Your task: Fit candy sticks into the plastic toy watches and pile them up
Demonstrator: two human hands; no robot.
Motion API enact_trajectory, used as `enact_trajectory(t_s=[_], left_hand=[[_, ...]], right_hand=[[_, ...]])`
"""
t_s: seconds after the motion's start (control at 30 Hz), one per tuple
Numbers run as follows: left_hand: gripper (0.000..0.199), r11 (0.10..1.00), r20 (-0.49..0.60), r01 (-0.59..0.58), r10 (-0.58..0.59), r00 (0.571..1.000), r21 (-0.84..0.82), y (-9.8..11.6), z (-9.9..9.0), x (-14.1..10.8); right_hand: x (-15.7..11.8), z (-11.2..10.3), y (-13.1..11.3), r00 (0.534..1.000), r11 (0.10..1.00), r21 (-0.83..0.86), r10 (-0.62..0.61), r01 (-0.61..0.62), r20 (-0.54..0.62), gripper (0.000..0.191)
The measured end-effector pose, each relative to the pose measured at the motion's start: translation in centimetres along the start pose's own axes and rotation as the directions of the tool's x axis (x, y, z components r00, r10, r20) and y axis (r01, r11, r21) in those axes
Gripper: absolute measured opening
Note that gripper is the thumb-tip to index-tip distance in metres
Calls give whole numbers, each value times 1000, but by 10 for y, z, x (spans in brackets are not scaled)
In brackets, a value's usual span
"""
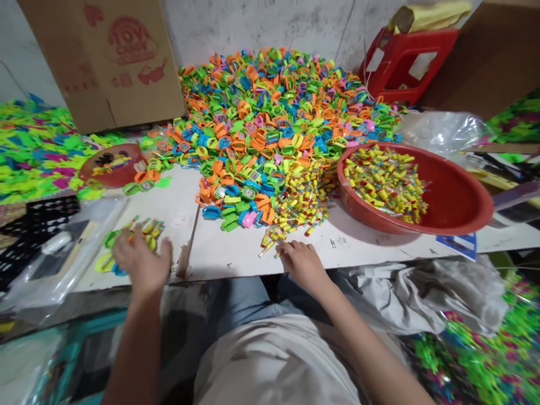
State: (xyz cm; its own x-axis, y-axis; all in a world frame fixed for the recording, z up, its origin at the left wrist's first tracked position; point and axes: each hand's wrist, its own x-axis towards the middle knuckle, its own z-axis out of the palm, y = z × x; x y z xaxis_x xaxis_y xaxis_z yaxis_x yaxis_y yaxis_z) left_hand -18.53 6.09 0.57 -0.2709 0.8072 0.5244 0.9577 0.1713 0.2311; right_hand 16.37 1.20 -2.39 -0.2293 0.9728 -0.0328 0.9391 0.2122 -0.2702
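My left hand (142, 259) is over the left part of the white table, slightly blurred, its thumb stretched away from the fingers. Under and beside its fingers lie a few small yellow wrapped packets (154, 229) and green, yellow and blue plastic pieces (105, 262), partly hidden by the hand. Near the table's front edge, my right hand (304, 263) has its fingertips closed on a small yellow wrapped packet at the edge of a loose heap of yellow packets (301, 197). Behind that heap spreads a big pile of colourful plastic toy watches (253, 124).
A red basin (458, 197) partly filled with yellow packets stands at the right. At the left are a small red dish (113, 169), a cardboard box (105, 67) and clear plastic bags (63, 247). A red stool (411, 67) stands at the back right.
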Motion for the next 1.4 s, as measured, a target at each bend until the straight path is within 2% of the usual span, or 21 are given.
enact_trajectory(t_s=[0.03, 0.1, 0.17, 0.27, 0.33, 0.43, 0.53, 0.6, 0.67, 0.77, 0.83, 0.9, 0.97, 1.0, 1.07, 1.13, 1.23, 1.3, 1.4], left_hand=[[60, 996, 21, -87, 88, 996, -20, 14, 7, -4], [45, 969, 151, -220, 236, 960, -115, 47, 23, -13], [36, 944, 263, -248, 301, 917, -216, 78, 40, -20], [29, 943, 316, -99, 204, 927, -318, 103, 58, -23], [22, 895, 336, 38, 128, 933, -445, 106, 64, -23], [15, 779, 379, 141, 131, 916, -610, 99, 66, -25], [18, 689, 444, 187, 216, 870, -701, 96, 59, -35], [25, 612, 492, 250, 265, 829, -751, 99, 47, -47], [32, 539, 532, 314, 312, 787, -782, 105, 30, -59], [48, 444, 607, 442, 364, 706, -780, 114, 4, -70], [57, 345, 672, 578, 339, 658, -740, 119, -7, -71], [62, 182, 727, 708, 280, 627, -682, 125, -13, -71], [60, 29, 760, 781, 251, 599, -624, 132, -16, -73], [58, -13, 769, 798, 258, 585, -602, 135, -16, -75], [53, 2, 769, 806, 299, 565, -592, 140, -18, -80], [47, 112, 747, 760, 326, 580, -640, 144, -22, -84], [40, 306, 659, 584, 340, 671, -752, 146, -30, -85], [39, 405, 588, 446, 362, 723, -798, 145, -35, -83], [38, 496, 504, 273, 423, 753, -824, 143, -42, -81]], right_hand=[[1, -1, 0, 1000, 1000, 18, 4, -4, 20, 18], [1, -4, 0, 999, 999, 33, 4, -6, 50, 15], [0, -5, 2, 999, 999, 51, 4, -7, 50, 17], [-7, 0, 7, 1000, 988, 156, -19, 19, -2, 21], [-13, 5, 11, 998, 968, 248, -3, 19, -67, 17], [-21, 10, 14, 984, 914, 405, 82, -12, -156, 11], [-26, 8, 7, 979, 810, 583, 62, 63, -193, 28], [-27, 2, -3, 968, 749, 643, 9, 159, -250, 27], [-26, -5, -14, 934, 710, 649, -38, 275, -354, 21], [-26, -13, -29, 879, 658, 626, -119, 418, -462, 23], [-28, -15, -35, 873, 632, 629, -173, 454, -456, 24], [-32, -15, -39, 888, 603, 660, -209, 448, -410, 24], [-38, -14, -39, 908, 573, 706, -228, 417, -352, 23], [-40, -14, -39, 913, 561, 722, -229, 407, -337, 23], [-43, -15, -36, 917, 558, 730, -185, 394, -354, 23], [-44, -19, -34, 912, 597, 713, -84, 369, -402, 25], [-44, -26, -33, 894, 670, 660, -13, 341, -448, 26], [-44, -30, -35, 879, 681, 643, -2, 350, -477, 23], [-43, -31, -39, 846, 654, 647, 22, 391, -533, 15]])
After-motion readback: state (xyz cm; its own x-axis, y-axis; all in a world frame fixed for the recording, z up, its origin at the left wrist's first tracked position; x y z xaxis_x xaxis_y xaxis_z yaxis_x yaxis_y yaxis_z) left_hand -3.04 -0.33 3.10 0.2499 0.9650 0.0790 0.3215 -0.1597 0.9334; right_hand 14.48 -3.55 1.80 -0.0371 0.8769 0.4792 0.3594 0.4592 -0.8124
